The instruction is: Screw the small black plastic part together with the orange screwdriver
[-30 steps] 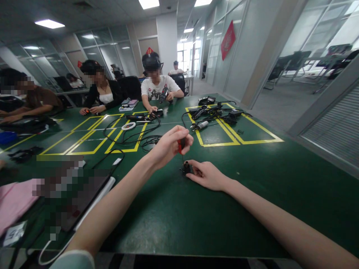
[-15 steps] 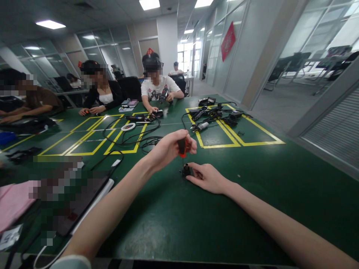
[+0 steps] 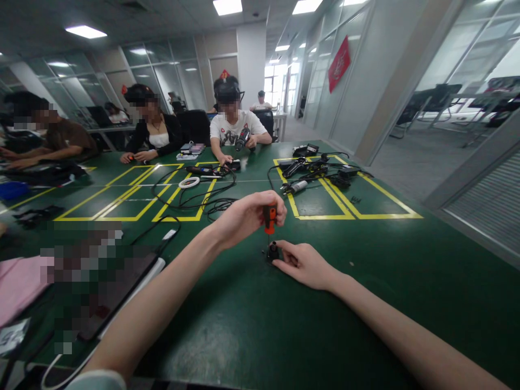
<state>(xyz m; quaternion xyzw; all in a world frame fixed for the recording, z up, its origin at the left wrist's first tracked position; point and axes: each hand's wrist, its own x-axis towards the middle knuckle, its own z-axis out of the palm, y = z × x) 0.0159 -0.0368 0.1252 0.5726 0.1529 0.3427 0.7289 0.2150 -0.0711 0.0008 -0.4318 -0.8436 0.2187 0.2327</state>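
In the head view my left hand (image 3: 254, 214) is closed round the handle of an orange and black screwdriver (image 3: 270, 219). The shaft points straight down, its tip at a small black part (image 3: 273, 252) with a short upright tube on the green table. Whether the tip sits in a screw is too small to tell. My right hand (image 3: 303, 262) pinches that black part from the right between thumb and fingers. A tiny dark bit (image 3: 264, 252) lies just left of the part.
Black cables and plugs (image 3: 309, 173) lie inside yellow tape outlines ahead. A white tape roll (image 3: 189, 183) and looped cable (image 3: 221, 205) are left of centre. A tablet-like device (image 3: 122, 292) and pink cloth (image 3: 24, 281) lie at left. Across the table, a person holds a power drill (image 3: 242, 139).
The view has shifted a little, so the scene sits slightly further right. The screwdriver handle shows more of its orange side. Both hands keep their holds on the screwdriver and the black part.
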